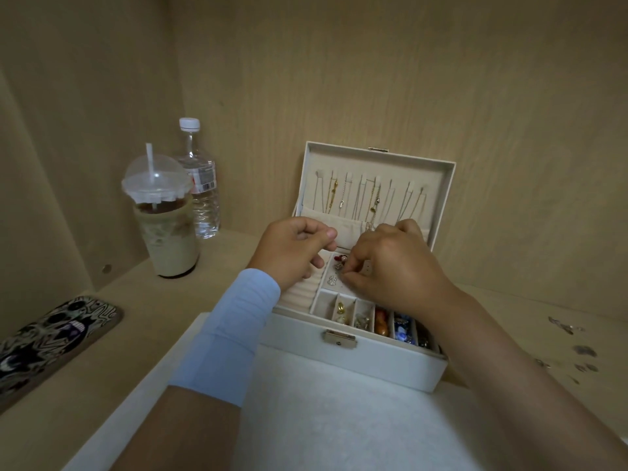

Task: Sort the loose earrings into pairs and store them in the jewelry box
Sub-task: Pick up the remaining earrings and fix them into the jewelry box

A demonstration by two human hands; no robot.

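A white jewelry box (pixel 356 362) stands open on the wooden shelf, with necklaces hanging in its lid (pixel 373 195). Both hands are over its tray. My right hand (pixel 390 266) pinches a small silver earring (pixel 339 268) at the earring panel. A sparkly earring (pixel 332 281) and a red one (pixel 339 258) sit on that panel. My left hand (pixel 292 253) hovers over the ring rolls with its fingers curled; I see nothing in it. The front compartments hold gold (pixel 341 309), amber (pixel 381 322) and blue (pixel 402 329) pieces.
A white felt mat (pixel 323 419) lies in front of the box. An iced coffee cup (pixel 163 219) and a water bottle (pixel 200 178) stand at the back left. A phone in a patterned case (pixel 51 338) lies at the left. Several small loose pieces (pixel 577 348) lie at the right.
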